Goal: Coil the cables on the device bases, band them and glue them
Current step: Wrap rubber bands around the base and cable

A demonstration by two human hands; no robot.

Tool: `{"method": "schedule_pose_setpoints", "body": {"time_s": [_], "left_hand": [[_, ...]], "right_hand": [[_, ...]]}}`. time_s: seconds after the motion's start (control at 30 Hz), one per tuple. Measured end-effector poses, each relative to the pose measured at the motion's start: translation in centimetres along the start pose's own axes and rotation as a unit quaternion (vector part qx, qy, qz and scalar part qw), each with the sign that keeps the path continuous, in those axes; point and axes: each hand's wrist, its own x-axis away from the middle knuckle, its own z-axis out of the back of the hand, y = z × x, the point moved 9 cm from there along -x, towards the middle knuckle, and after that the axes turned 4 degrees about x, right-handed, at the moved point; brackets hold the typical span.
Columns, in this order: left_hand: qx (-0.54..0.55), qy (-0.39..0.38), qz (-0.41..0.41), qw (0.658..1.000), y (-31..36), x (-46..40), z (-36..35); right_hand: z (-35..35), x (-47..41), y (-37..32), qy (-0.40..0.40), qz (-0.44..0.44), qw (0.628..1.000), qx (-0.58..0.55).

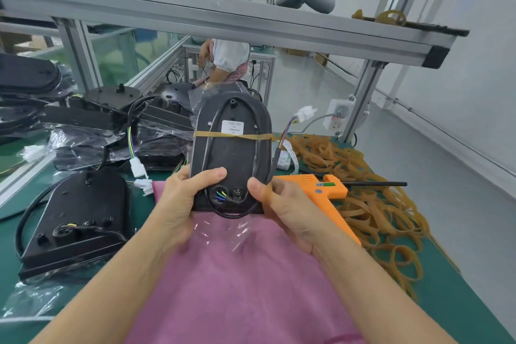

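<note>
A black device base [233,153] is held upright above a pink cloth [245,274]. My left hand [184,204] grips its lower left edge, thumb on the face. My right hand [282,204] grips the lower right edge and pins the black cable [212,131] there. The cable runs in a loop round the base's face. A tan rubber band [251,136] crosses the base's middle. The cable's end with coloured wires and a white connector [304,113] sticks out to the upper right. An orange glue gun [324,190] lies on the table right of my right hand.
A heap of tan rubber bands [371,204] covers the green table at the right. Another black base [81,215] with loose cable lies at the left. Behind it is a stack of bagged bases [92,120]. An aluminium frame beam [223,17] runs overhead. A person [229,61] works at the far bench.
</note>
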Motion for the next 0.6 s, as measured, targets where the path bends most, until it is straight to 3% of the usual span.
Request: {"method": "schedule_pose_setpoints", "body": {"time_s": [0.07, 0.13, 0.17, 0.23, 0.3, 0.47, 0.6], "left_hand": [[-0.056, -0.001, 0.005, 0.998, 0.1, 0.0, -0.2], [-0.183, 0.007, -0.073, 0.980, 1.7, 0.5, 0.1], [-0.280, 0.007, -0.152, 0.948, 3.0, 1.3, 0.0], [-0.435, -0.049, -0.298, 0.848, 4.2, 3.6, -1.9], [-0.485, -0.103, -0.348, 0.795, 3.2, 5.1, -3.5], [-0.476, -0.036, -0.396, 0.784, 3.5, 5.7, -4.1], [-0.421, -0.022, -0.377, 0.824, 3.3, 5.3, -3.6]], "right_hand": [[0.7, 0.1, 0.8, 0.057, -0.012, 0.998, -0.010], [0.6, 0.3, 0.8, 0.071, -0.013, 0.997, -0.028], [0.4, 0.4, 0.5, 0.069, -0.005, 0.997, -0.042], [0.2, 0.5, -0.3, 0.064, 0.005, 0.996, -0.056], [0.0, 0.6, -1.0, 0.061, 0.006, 0.996, -0.059], [-0.9, 0.9, -1.2, 0.053, 0.004, 0.996, -0.071], [-1.4, 1.4, -1.0, 0.048, -0.013, 0.994, -0.100]]}}
